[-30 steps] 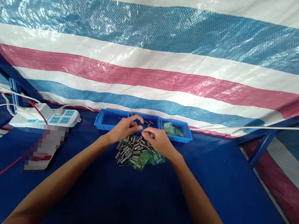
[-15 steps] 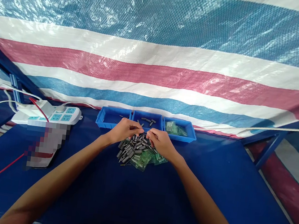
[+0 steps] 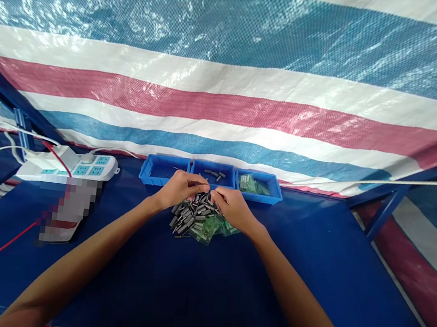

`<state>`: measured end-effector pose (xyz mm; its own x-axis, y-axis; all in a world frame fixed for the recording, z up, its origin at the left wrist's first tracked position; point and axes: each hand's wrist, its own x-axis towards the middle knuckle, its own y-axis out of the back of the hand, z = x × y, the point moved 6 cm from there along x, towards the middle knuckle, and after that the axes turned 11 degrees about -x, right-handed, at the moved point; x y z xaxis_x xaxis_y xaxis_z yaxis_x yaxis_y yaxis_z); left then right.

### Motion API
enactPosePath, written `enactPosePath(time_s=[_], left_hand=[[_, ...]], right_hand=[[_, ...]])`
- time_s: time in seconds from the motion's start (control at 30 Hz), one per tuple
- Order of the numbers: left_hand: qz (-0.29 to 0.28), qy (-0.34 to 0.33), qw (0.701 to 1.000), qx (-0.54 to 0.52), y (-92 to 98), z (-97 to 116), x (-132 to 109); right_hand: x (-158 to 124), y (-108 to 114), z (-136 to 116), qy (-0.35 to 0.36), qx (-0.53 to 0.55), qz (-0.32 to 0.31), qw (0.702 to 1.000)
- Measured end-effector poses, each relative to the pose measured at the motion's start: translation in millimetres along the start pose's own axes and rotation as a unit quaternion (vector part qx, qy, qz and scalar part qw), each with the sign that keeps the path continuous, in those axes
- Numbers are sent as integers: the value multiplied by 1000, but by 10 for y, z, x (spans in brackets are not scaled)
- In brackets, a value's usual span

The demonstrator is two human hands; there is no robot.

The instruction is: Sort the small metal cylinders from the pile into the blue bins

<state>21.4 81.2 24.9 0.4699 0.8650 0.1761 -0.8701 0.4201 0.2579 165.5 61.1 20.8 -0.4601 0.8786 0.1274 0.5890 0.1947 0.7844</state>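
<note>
My left hand (image 3: pixel 182 190) is closed in a pinch, thumb against fingers, just in front of the middle blue bin. Facing it, my right hand (image 3: pixel 234 207) pinches too, and the fingertips of both hands nearly meet. Whatever they hold is too small to make out. Under and in front of the fingers lies a heap of small dark grey cylindrical parts (image 3: pixel 184 220), some with thin metal shafts. Green clear packets (image 3: pixel 207 230) lie at the heap's right side, partly beneath my right hand.
Three joined blue bins stand behind my hands: the left bin (image 3: pixel 151 181), the middle bin (image 3: pixel 232 170) with a few dark parts, and the right bin (image 3: pixel 265 199) with green packets. At left are a white power strip (image 3: pixel 96 166), cables and a blurred-out phone-like object (image 3: pixel 67 214).
My fingertips have come slightly closer together. The view has shifted a little, so bins and heap appear slightly further left. The heap looks otherwise the same.
</note>
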Motion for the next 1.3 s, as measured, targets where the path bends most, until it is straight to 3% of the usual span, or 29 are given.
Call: enactPosePath(time_s=[0.3,0.5,0.87,1.17,1.3], left_hand=[[-1,29,997,-71,27,-2,31],[-16,66,996,-50,24,-120,34],[-67,98,983,-141,-169,-165,-13],[-38,97,990,-92,-134,-207,-15],[18,53,995,-81,-22,-131,-2]], right_hand=[[-5,-37,-3,3,-10,-22,1000],[-15,26,43,-17,-25,-27,999],[-39,-82,-59,15,31,-64,997],[-33,-14,20,-32,69,-52,996],[-37,-68,-2,-22,52,-84,995]])
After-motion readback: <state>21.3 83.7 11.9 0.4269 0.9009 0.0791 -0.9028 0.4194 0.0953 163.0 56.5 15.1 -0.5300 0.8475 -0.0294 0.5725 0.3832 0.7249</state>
